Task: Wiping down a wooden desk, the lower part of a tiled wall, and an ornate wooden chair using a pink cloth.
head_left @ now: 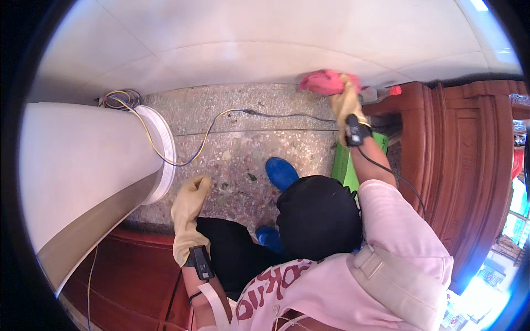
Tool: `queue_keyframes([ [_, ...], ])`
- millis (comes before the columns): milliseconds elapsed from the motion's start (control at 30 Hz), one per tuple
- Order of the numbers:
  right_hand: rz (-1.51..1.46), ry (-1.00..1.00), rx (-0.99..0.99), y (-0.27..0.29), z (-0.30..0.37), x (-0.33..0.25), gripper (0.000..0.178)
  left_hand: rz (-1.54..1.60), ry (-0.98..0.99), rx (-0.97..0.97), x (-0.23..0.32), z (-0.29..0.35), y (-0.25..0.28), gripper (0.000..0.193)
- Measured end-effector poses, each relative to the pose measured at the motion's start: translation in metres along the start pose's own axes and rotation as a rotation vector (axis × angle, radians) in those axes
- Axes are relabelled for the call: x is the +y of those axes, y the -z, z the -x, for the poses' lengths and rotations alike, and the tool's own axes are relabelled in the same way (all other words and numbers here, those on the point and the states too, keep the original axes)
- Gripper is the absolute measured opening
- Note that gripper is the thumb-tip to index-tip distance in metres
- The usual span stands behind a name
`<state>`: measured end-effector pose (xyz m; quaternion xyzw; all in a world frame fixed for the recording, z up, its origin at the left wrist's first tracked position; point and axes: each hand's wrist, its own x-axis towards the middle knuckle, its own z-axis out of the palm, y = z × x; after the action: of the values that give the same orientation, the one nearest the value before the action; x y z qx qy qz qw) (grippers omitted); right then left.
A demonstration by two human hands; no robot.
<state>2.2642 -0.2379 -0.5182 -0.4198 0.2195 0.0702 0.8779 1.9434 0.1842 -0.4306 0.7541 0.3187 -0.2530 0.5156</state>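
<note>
My right hand (346, 103), in a pale yellow rubber glove, grips a pink cloth (327, 81). The cloth lies where the pale tiled wall (265, 60) meets the speckled floor (232, 146). Just right of that hand is a clear bottle with a red cap (394, 90), partly hidden behind the glove. My left hand (191, 203), gloved the same way, hangs in front of my left knee. Its fingers are curled in, and nothing shows in them. A black device is strapped on each wrist.
A tall white cylindrical unit (94, 160) stands on the left, with a coiled cable (122, 100) behind it running across the floor. A carved wooden cabinet (458, 165) fills the right side. Beneath my right arm is a green box (345, 165). Red-brown wooden furniture (121, 276) is at lower left.
</note>
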Motion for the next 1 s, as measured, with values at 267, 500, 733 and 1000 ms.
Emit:
queue_keyframes([
  [267,0.306,0.887,0.262,-0.042,0.011,-0.128,0.069,0.108,-0.033,-0.075,0.019,-0.008,-0.006,0.04],
  [500,0.323,0.442,0.563,-0.005,-0.073,0.038,0.093,-0.011,-0.094,-0.167,0.022,-0.045,-0.034,0.039],
  [733,1.268,1.119,-0.287,-0.044,0.027,0.06,0.039,-0.008,-0.035,-0.089,0.013,-0.015,-0.011,0.042],
  [1000,1.727,0.468,-0.007,0.031,-0.019,-0.035,0.056,0.022,-0.109,-0.088,0.031,-0.013,-0.019,0.034],
])
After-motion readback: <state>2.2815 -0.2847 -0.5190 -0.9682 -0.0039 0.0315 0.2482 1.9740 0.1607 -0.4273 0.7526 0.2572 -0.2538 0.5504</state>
